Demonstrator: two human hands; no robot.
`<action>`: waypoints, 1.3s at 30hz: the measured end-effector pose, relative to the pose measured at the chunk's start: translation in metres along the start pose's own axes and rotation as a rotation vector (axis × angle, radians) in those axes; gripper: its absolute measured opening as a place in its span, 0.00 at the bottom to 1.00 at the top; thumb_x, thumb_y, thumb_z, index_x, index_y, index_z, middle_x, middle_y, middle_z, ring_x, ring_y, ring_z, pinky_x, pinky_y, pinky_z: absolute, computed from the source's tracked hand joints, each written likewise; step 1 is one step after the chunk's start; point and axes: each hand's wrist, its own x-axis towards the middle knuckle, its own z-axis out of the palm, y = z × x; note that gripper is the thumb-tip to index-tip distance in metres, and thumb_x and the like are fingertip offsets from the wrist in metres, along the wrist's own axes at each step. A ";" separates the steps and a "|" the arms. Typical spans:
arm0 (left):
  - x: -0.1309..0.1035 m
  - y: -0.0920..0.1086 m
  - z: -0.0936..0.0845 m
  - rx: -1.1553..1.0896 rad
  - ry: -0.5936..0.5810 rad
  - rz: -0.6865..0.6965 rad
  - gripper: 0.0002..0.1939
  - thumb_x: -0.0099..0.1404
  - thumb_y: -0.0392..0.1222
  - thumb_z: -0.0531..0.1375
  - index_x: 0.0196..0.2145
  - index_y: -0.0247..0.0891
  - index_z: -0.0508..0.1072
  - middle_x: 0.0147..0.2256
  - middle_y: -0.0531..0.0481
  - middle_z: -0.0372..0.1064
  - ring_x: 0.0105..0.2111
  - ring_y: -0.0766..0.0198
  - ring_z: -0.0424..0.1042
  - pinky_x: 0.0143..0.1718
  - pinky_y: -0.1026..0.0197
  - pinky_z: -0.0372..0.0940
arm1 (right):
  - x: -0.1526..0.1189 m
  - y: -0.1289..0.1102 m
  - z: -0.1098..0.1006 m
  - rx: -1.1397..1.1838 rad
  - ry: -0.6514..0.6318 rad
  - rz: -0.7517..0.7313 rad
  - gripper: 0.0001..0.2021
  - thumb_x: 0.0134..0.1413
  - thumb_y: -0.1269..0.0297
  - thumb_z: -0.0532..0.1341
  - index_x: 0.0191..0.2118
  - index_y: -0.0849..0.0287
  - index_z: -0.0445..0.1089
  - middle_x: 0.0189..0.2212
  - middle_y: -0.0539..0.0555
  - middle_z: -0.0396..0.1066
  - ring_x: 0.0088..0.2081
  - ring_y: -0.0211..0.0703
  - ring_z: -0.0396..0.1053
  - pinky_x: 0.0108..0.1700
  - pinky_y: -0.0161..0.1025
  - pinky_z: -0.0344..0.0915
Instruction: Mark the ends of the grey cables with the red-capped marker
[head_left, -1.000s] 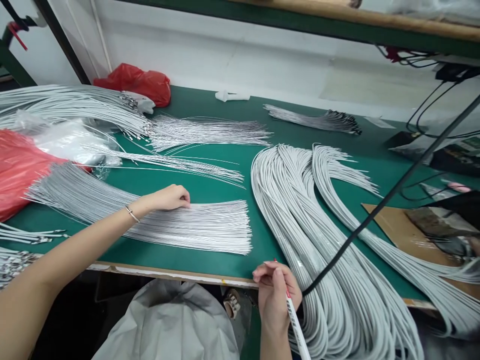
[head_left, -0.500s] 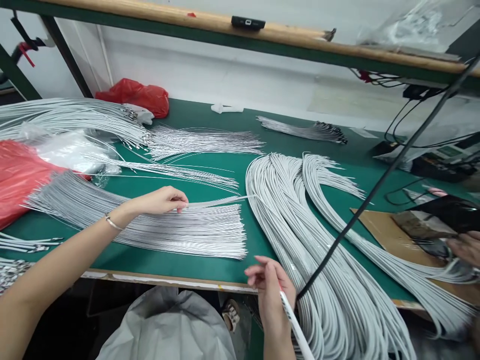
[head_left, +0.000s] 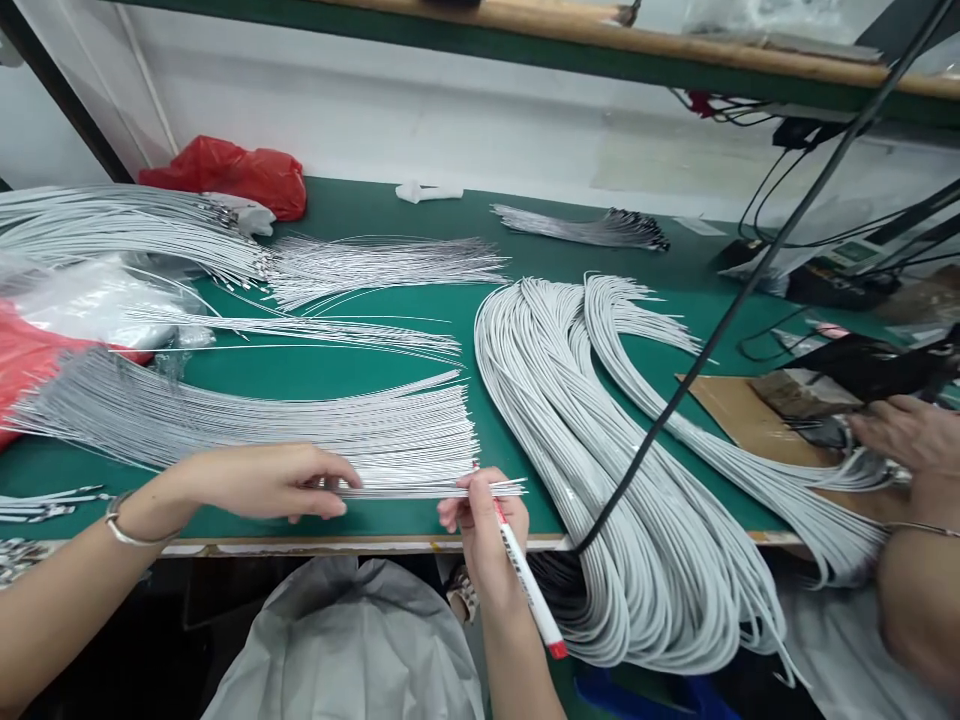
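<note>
My right hand [head_left: 489,530] is closed around a white marker pen [head_left: 529,590] with a red end, its tip pointing up at the wires. The same hand's thumb and fingers also pinch the ends of a few thin wires [head_left: 513,488] at the near edge of a flat spread of grey-white wires [head_left: 390,425]. Over the near side of that spread is my left hand [head_left: 304,482], its fingers loosely bent with a gap between thumb and forefinger. Whether its fingertips touch the wires I cannot tell.
Thick looped bundles of white cable [head_left: 570,420] hang over the table's front edge on the right. A black cord [head_left: 712,340] crosses in front of them. Another person's hand [head_left: 911,435] works at the far right. Red plastic bags [head_left: 232,175] lie at left.
My left hand has released a few wires at the far side of the spread and moved nearer. My right hand has moved up and left onto wire ends. The view has shifted.
</note>
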 end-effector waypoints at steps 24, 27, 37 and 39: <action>0.044 0.041 0.032 -0.176 0.231 0.220 0.20 0.70 0.50 0.52 0.28 0.33 0.72 0.22 0.54 0.64 0.20 0.73 0.55 0.20 0.69 0.49 | -0.015 0.008 -0.025 -0.779 -0.051 -0.765 0.27 0.61 0.75 0.52 0.65 0.53 0.54 0.23 0.49 0.71 0.23 0.39 0.68 0.29 0.38 0.68; 0.048 0.041 0.034 -0.185 0.242 0.264 0.19 0.70 0.48 0.51 0.28 0.33 0.71 0.20 0.56 0.61 0.18 0.74 0.53 0.19 0.69 0.49 | -0.015 0.007 -0.026 -0.794 -0.106 -0.775 0.27 0.61 0.76 0.53 0.65 0.53 0.55 0.24 0.49 0.72 0.25 0.40 0.69 0.30 0.38 0.67; 0.046 0.046 0.037 -0.221 0.131 0.227 0.12 0.69 0.45 0.54 0.35 0.35 0.72 0.27 0.53 0.72 0.20 0.75 0.61 0.20 0.72 0.54 | -0.006 -0.008 -0.033 -0.445 -0.376 -0.101 0.16 0.60 0.58 0.57 0.23 0.57 0.60 0.12 0.42 0.56 0.14 0.31 0.50 0.18 0.31 0.49; 0.046 0.047 0.035 -0.239 0.103 0.205 0.13 0.68 0.47 0.56 0.34 0.34 0.71 0.27 0.53 0.71 0.21 0.75 0.62 0.21 0.73 0.55 | -0.007 -0.008 -0.032 -0.391 -0.395 -0.091 0.17 0.62 0.58 0.56 0.23 0.57 0.59 0.12 0.43 0.57 0.15 0.31 0.52 0.20 0.31 0.50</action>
